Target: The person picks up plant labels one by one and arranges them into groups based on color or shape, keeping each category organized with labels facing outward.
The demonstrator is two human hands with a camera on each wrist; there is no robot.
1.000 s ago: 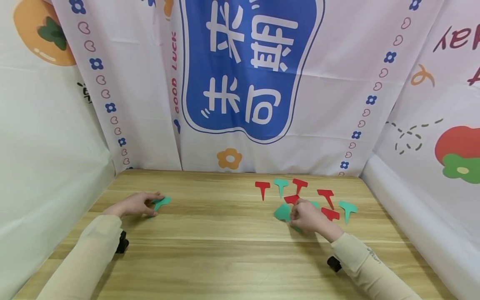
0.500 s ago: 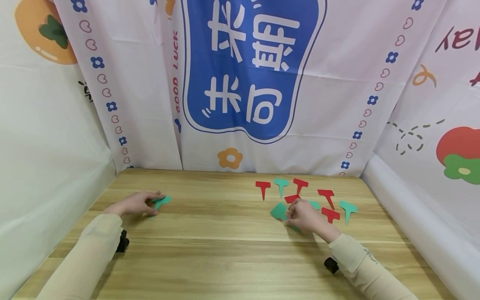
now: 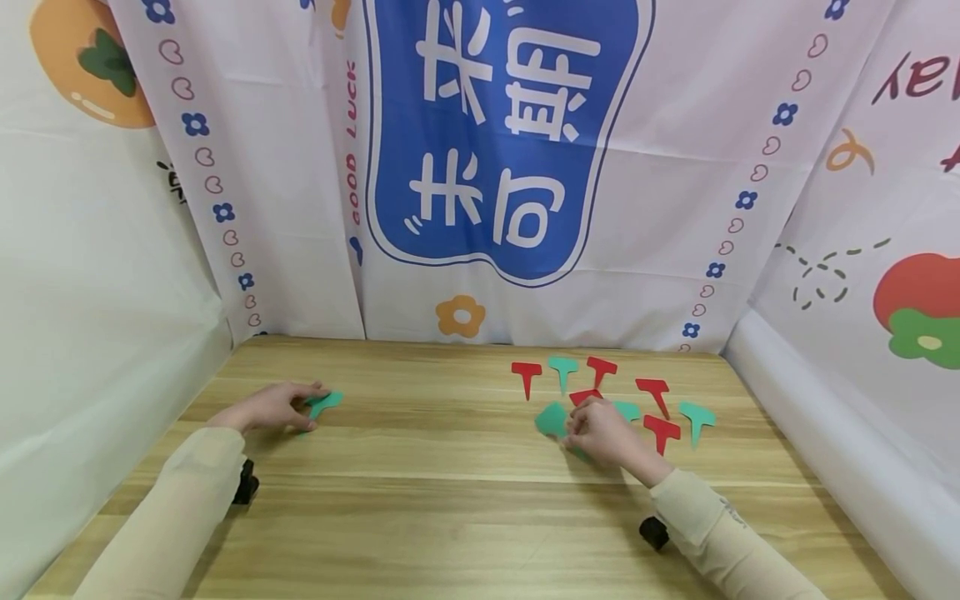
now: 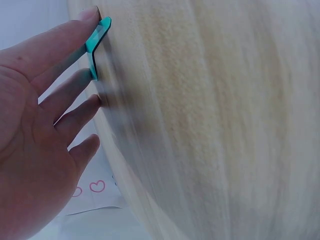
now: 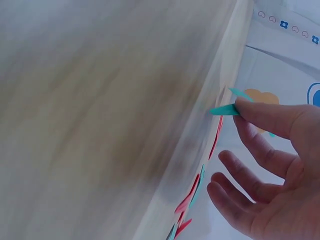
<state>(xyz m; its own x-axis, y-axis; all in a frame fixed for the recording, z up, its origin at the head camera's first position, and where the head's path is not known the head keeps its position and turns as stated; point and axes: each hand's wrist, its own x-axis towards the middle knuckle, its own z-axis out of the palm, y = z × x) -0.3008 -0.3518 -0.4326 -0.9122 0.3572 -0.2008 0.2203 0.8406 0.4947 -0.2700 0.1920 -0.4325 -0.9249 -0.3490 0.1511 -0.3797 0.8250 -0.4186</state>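
At the table's left, my left hand (image 3: 273,408) rests with fairly straight fingers on a green T-shaped plant label (image 3: 326,404); the label shows edge-on by the fingertips in the left wrist view (image 4: 98,37). On the right side, my right hand (image 3: 606,433) pinches another green plant label (image 3: 551,419) between thumb and index finger, lifted off the wood in the right wrist view (image 5: 225,110). Its other fingers are loosely bent. Behind this hand a red label (image 3: 585,397) and a green label (image 3: 627,410) are partly covered.
Several more T-shaped labels lie flat around the right hand, among them a red one (image 3: 527,375), a green one (image 3: 562,372) and a green one at the far right (image 3: 697,419). The wooden table (image 3: 420,517) is bounded by printed cloth (image 3: 405,300) at the back and sides.
My right hand has moved slightly left with the green label, exposing more of the red label to its right. The left hand has kept its place.
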